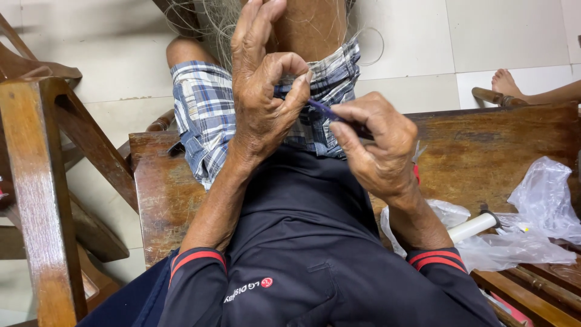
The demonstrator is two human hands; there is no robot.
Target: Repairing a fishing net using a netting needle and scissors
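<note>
My left hand [263, 91] is raised over my lap, thumb and forefinger pinched on a thin line, the other fingers spread upward. My right hand [375, 145] is closed around a slim purple-blue netting needle [324, 111], whose tip points at the left hand's pinch. Fine pale fishing net [206, 21] hangs over my knee beyond the hands. I sit on a wooden bench [163, 194] in checked shorts and a dark shirt.
Crumpled clear plastic bags [532, 212] and a white spool with a dark end [475, 225] lie on the bench to my right. A wooden chair [36, 181] stands at left. Another person's bare foot [505, 82] rests at the far right on the tiled floor.
</note>
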